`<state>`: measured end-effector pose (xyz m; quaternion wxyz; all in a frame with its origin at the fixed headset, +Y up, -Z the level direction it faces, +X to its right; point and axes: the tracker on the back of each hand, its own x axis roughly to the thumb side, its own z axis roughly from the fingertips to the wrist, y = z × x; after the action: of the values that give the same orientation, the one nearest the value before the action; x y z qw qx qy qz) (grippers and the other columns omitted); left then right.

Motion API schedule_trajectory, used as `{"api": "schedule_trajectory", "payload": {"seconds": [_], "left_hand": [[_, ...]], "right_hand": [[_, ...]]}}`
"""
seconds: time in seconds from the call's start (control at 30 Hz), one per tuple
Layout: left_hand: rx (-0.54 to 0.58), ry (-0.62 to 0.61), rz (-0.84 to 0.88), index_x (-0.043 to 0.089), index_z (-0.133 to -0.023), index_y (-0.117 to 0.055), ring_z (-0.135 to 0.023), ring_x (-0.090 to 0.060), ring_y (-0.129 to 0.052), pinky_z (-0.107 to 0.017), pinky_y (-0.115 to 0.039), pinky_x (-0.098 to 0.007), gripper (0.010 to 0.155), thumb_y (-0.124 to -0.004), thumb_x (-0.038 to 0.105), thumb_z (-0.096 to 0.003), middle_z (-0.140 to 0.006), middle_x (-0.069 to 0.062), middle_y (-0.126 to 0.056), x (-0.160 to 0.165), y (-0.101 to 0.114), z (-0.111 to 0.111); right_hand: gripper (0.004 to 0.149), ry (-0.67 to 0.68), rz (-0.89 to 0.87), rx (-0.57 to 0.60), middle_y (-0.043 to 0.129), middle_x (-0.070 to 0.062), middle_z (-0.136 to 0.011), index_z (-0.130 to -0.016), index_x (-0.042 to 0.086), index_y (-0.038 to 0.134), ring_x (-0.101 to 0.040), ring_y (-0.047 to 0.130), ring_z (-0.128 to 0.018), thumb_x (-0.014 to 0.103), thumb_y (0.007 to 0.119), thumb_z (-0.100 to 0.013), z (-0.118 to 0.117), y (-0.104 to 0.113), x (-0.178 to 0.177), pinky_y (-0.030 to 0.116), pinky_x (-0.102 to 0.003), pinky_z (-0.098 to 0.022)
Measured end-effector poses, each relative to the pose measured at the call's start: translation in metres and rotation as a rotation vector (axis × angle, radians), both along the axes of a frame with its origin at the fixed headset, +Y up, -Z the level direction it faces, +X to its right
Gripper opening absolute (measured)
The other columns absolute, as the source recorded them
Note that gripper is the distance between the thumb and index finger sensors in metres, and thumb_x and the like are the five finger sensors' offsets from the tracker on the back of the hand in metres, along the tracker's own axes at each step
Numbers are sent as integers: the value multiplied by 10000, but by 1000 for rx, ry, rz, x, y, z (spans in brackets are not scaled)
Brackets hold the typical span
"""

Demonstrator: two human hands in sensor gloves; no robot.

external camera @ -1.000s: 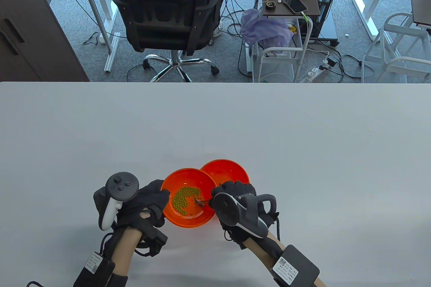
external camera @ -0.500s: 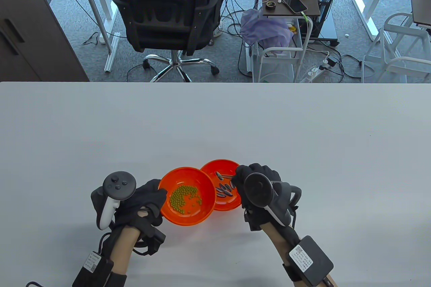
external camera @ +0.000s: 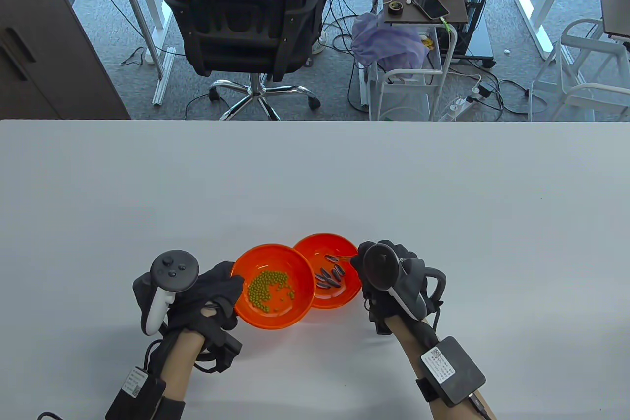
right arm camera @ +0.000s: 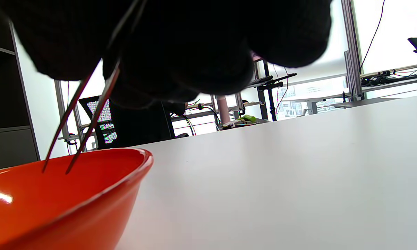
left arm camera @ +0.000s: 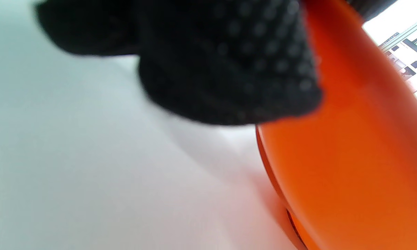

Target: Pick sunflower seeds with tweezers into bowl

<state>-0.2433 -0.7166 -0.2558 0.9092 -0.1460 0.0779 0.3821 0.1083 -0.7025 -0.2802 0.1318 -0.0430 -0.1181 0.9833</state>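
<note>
From above, my right hand point(external camera: 389, 274) sits just right of the far orange bowl point(external camera: 352, 292), fingers closed around the tweezers point(external camera: 340, 257), whose long axis runs leftward from my fingers out over that bowl, tips pointing away from the hand toward the bowl's middle. The sunflower seeds point(external camera: 330, 277) lie in a dark striped cluster inside this bowl, just left of my hand and slightly nearer me than the tweezer tips; one seed lies right at the tips, though I cannot tell whether they grip it. My left hand point(external camera: 216, 294) is curled against the left rim of the near orange bowl point(external camera: 246, 252), which holds small green beans point(external camera: 268, 289) and touches the seed bowl on its right. At my left wrist, blurred gloved fingers point(left arm camera: 229, 62) press on the outer wall of the near orange bowl point(left arm camera: 350, 156), the table point(left arm camera: 73, 173) below them. At my right wrist, the tweezers point(right arm camera: 80, 125) slant down and to the left from my right hand point(right arm camera: 167, 45), the two tips narrowly apart with nothing visible between them, hanging over the far orange bowl point(right arm camera: 90, 194) below the fingers.
</note>
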Motion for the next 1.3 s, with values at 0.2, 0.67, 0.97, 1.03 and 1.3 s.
{"api": "schedule_trajectory", "payload": {"seconds": [0.2,0.67,0.97,1.03,1.3], "left_hand": [[13,51,40,154,-907,-811,-44,-113,-1054,-166,-945,-343,502,-783,390,-465,-411,-57,-1049,-7,-2,-1],[-58,224,64,164,-920,-798,-80,-125,-1062,-193,-944,-353,504,-775,389,-470,-446,-60,-1044,-46,-27,-14],[-140,274,53,163,-928,-796,-100,-129,-1067,-210,-944,-356,504,-772,385,-475,-466,-62,-1041,-66,-44,-21],[-156,278,45,159,-929,-796,-104,-130,-1067,-214,-943,-357,506,-772,384,-477,-470,-62,-1039,-69,-49,-22],[-208,310,49,152,-932,-802,-148,-143,-1079,-244,-939,-370,512,-770,392,-481,-513,-51,-1042,-75,-55,-23]], "right_hand": [[414,28,-38,-29,1055,66,-515,-624,268,1046,-114,1012,-360,469,905,-291,1,1,0,889,-363,-396],[412,52,-40,-28,1054,63,-514,-620,264,1049,-120,1010,-359,464,908,-289,2,3,-2,888,-366,-398],[410,65,-33,-26,1055,61,-514,-620,264,1048,-121,1011,-360,464,908,-290,3,3,-3,888,-366,-399],[412,65,-30,-28,1054,64,-514,-621,266,1048,-119,1011,-360,466,907,-290,3,3,-3,888,-365,-399],[413,61,-37,-24,1054,61,-515,-622,263,1047,-121,1011,-362,465,907,-290,4,4,0,888,-366,-400]]}}
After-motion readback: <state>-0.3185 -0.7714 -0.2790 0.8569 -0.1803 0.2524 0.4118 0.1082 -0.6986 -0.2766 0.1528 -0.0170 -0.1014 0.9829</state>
